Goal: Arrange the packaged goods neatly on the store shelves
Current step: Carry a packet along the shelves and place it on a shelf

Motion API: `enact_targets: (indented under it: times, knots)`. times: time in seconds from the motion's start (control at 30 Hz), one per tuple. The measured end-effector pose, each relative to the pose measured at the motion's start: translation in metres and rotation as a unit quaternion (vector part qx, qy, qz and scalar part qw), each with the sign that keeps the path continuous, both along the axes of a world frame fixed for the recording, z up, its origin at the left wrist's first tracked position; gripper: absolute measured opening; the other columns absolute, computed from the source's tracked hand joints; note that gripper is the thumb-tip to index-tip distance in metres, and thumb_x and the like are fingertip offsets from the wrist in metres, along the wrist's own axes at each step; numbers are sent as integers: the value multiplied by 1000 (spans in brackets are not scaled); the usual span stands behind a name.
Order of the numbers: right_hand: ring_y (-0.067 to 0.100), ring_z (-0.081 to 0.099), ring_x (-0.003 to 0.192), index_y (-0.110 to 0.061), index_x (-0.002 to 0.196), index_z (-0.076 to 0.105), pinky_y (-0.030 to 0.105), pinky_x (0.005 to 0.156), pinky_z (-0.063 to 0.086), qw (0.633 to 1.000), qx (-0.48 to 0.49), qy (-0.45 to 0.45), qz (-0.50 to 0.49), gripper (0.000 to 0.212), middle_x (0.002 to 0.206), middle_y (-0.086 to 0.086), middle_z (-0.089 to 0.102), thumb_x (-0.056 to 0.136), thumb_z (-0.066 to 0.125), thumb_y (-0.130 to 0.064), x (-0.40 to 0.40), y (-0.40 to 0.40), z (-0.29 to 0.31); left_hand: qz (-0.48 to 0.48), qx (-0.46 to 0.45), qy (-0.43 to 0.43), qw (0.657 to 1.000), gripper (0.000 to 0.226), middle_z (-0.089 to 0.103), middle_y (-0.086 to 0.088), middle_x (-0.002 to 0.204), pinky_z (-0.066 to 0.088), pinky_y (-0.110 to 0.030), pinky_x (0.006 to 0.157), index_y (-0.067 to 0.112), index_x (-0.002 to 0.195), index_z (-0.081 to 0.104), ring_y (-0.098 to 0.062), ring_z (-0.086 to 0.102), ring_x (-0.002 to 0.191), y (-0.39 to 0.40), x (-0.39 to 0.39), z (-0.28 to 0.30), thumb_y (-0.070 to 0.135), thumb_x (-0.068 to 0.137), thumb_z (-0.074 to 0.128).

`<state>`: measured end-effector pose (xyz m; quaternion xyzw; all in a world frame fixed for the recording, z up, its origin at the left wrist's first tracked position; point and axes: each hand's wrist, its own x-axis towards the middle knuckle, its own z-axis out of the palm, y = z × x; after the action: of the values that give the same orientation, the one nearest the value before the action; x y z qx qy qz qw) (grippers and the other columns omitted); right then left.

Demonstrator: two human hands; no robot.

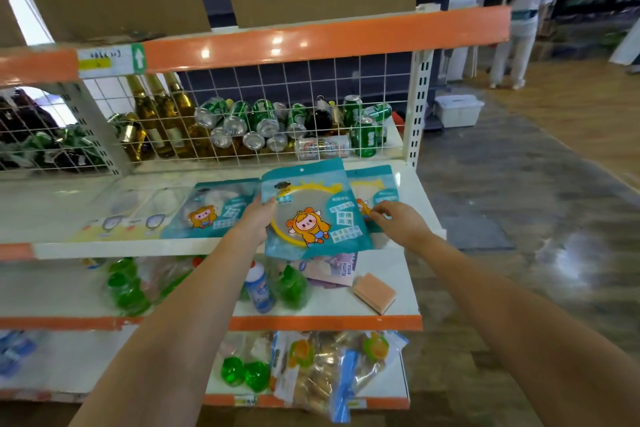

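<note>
Behind the wire grid (242,94), green cans (266,118) lie beside bottles (162,114).

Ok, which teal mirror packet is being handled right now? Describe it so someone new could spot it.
Find the white shelf below the wire mesh with the green cans. Near its right end lie three teal packets in a row. The one you want is the middle packet, held by the left hand: unlike its flat neighbours, it is lifted, tilted and overhangs the shelf's front edge.
</note>
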<state>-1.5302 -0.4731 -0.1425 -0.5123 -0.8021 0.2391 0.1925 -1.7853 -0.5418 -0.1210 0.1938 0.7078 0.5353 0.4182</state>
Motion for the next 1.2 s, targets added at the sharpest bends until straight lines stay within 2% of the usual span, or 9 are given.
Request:
enact_targets:
  times: [0.1,0.27,0.43,0.5,0.6,0.8,0.9,1.0,1.2]
  knots:
    - [27,54,112,-14,120,61,34,90,44,999,28,-27,-7,33,124,9,60,96,49,-34,-24,13,3,-15,-14,7,1000,38,65,-17,97,55,-48,79,1,119,54,-29,65,80,13,-22,5,32,98,49]
    - [28,45,122,-19,128,54,37,100,40,994,24,-102,-25,34,134,9,50,96,46,-28,-60,33,2,-40,-51,58,996,48,65,-19,111,51,-49,92,0,126,51,-33,64,99,39,-72,3,38,97,50]
    - [27,41,125,-19,130,51,36,100,38,992,24,-115,-51,37,134,9,50,96,45,-30,-86,47,-2,-75,-79,90,990,37,61,-10,79,51,-34,64,1,112,56,-23,59,69,52,-98,3,35,99,46]
    - [27,42,124,-18,130,52,36,98,38,991,26,-114,-60,36,133,9,51,97,44,-30,-93,50,-3,-85,-84,108,987,38,58,-10,76,48,-33,65,-1,115,55,-22,56,65,63,-109,-2,33,100,46]
    - [27,43,122,-19,128,53,36,96,38,990,37,-106,-84,34,130,8,52,97,42,-30,-98,49,-4,-104,-81,125,983,41,58,-13,86,49,-38,77,-4,120,53,-27,57,78,82,-117,-10,32,100,46]
    - [26,45,121,-18,127,53,36,100,38,987,32,-125,-96,34,132,8,52,99,40,-29,-97,52,-5,-134,-102,157,973,45,62,-18,103,54,-43,81,-2,121,54,-34,62,92,93,-121,-27,36,98,47]
    - [26,45,120,-18,126,54,37,99,38,987,31,-124,-97,34,130,8,54,99,39,-29,-98,57,-7,-153,-124,270,942,46,60,-18,116,50,-40,88,0,125,53,-33,59,103,90,-120,-29,37,99,43]
    - [27,45,119,-18,125,55,36,98,39,988,32,-120,-92,33,128,9,55,98,39,-27,-102,62,-7,-174,-145,368,902,39,59,-18,114,42,-36,80,0,118,55,-30,56,102,86,-112,-24,31,102,39]
    - [27,48,116,-18,122,58,36,96,40,990,43,-109,-74,33,124,9,59,97,38,-26,-103,70,-12,-200,-170,466,845,33,59,-17,117,42,-36,87,3,118,54,-30,55,108,80,-106,-31,25,103,35]
